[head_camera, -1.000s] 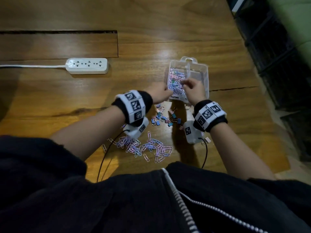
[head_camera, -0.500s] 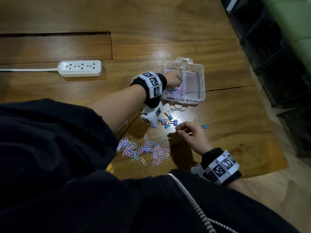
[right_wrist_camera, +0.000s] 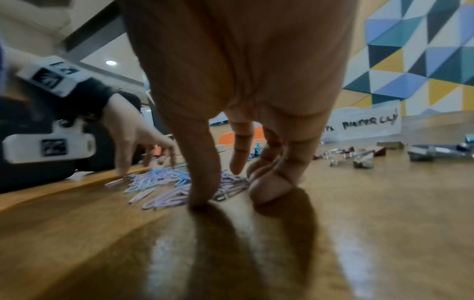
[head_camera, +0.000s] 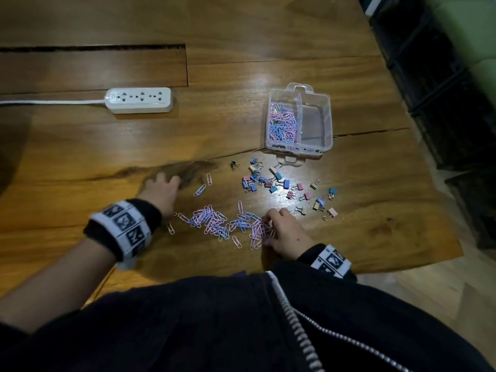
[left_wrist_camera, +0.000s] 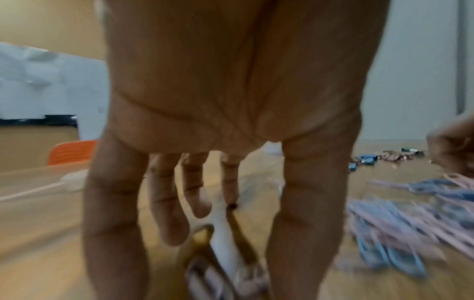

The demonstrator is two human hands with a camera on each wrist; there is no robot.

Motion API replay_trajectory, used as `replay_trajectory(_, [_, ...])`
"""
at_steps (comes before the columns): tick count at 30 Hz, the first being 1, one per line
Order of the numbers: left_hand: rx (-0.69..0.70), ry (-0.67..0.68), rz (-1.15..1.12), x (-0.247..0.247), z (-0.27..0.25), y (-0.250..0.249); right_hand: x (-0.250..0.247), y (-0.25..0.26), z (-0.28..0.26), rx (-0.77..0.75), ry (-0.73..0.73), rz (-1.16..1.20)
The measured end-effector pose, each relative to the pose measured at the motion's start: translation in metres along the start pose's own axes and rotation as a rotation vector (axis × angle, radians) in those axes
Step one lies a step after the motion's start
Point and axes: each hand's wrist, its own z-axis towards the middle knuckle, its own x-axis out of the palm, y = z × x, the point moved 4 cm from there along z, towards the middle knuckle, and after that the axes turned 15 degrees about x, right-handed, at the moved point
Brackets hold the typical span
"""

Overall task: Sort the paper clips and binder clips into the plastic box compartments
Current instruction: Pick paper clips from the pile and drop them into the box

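A clear plastic box [head_camera: 326,122] stands at the far right, with pink and blue paper clips [head_camera: 281,122] in its left compartment and nothing in the right one. Binder clips [head_camera: 279,182] lie scattered in front of it. A pile of loose paper clips [head_camera: 214,222] lies nearer me. My left hand [head_camera: 161,190] rests on the table left of the pile, fingers spread and straight [left_wrist_camera: 195,203]. My right hand [head_camera: 281,232] sits at the pile's right end. Its thumb [right_wrist_camera: 202,182] and curled fingers [right_wrist_camera: 266,182] close round the paper clips [right_wrist_camera: 231,189] there.
A white power strip [head_camera: 138,100] with its cord lies at the back left. A long seam [head_camera: 94,47] runs across the wooden tabletop. The table's right edge [head_camera: 440,205] drops to the floor, with dark crates [head_camera: 442,84] beyond it.
My left hand has pulled back from the box to the table left of the pile. My right hand has moved from the binder clips to the pile's right end.
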Motion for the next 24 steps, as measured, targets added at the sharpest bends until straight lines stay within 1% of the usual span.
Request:
replay_trajectory(3, [-0.08,-0.056,-0.173,0.017,-0.008,0.017,-0.006,-0.001,0.003,0.065,-0.09,0.152])
replay_trajectory(5, [-0.076,-0.093,-0.257,0.023,-0.01,0.019,-0.009,-0.004,0.004,0.091,-0.141,0.216])
replay_trajectory(6, [-0.057,-0.118,-0.294,0.026,-0.01,0.016,-0.01,-0.006,0.003,0.1,-0.144,0.232])
replay_trajectory(8, [0.016,-0.177,-0.376,0.03,-0.01,0.005,-0.008,-0.008,0.001,0.122,-0.126,0.202])
replay_trajectory(10, [0.141,-0.23,-0.435,0.032,-0.01,-0.012,-0.004,-0.006,-0.004,0.128,-0.113,0.066])
replay_trajectory(12, [0.256,-0.239,-0.469,0.031,-0.011,-0.029,0.001,0.001,-0.007,0.113,-0.101,-0.029])
replay_trajectory(14, [0.291,-0.207,-0.409,0.029,-0.008,-0.04,0.004,0.007,-0.006,0.102,-0.09,-0.024])
replay_trajectory(16, [0.283,-0.151,-0.244,0.027,-0.005,-0.044,0.004,0.012,-0.001,0.088,-0.105,0.007])
replay_trajectory(19, [0.326,-0.081,-0.011,0.023,0.0,-0.051,0.002,0.012,0.004,0.047,-0.149,0.049])
replay_trajectory(21, [0.367,-0.109,0.007,0.022,0.002,-0.056,0.001,0.012,0.006,0.008,-0.178,0.059])
replay_trajectory(24, [0.433,-0.224,0.014,0.024,0.0,-0.064,0.001,0.011,0.008,-0.032,-0.194,0.048])
